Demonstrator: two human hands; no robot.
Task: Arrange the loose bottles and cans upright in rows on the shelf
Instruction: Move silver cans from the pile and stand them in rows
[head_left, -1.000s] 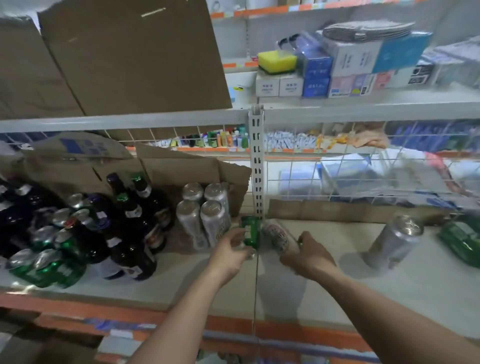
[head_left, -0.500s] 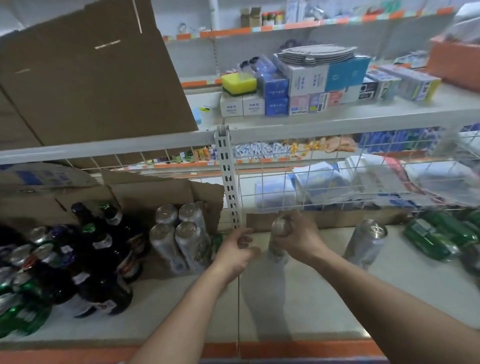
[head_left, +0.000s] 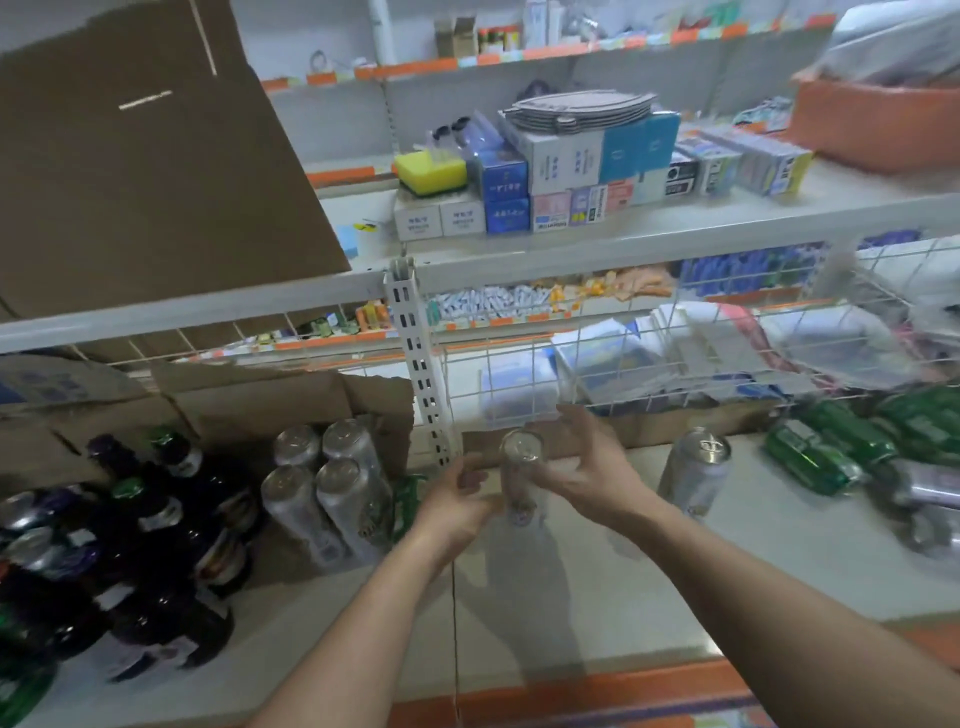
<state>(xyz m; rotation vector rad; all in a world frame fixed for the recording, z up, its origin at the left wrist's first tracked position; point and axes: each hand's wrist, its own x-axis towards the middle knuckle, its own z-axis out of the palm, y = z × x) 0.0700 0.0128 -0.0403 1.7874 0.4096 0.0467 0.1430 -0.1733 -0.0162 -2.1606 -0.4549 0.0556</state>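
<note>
A silver can (head_left: 521, 470) stands upright on the white shelf (head_left: 597, 597), just right of the perforated post (head_left: 423, 374). My right hand (head_left: 589, 470) is beside the can's right side, fingers spread and straight, thumb close to it. On the can's lower left side rests my left hand (head_left: 457, 499), with loosely bent fingers. To the left stand several silver cans (head_left: 324, 499) in a block and dark bottles (head_left: 156, 545). A green can (head_left: 408, 501) is partly hidden behind my left hand. Another silver can (head_left: 696, 478) stands upright to the right.
Green cans (head_left: 831, 447) and silver cans (head_left: 930, 499) lie on their sides at the far right. Torn cardboard (head_left: 291, 400) lines the back left, with wire mesh (head_left: 623, 374) behind the shelf. The upper shelf carries small boxes (head_left: 561, 176). An orange strip (head_left: 597, 691) edges the shelf front.
The silver can lay tilted in my right hand, then was stood upright. My right hand has loosened from its top and spread its fingers. The view has shifted left and up.
</note>
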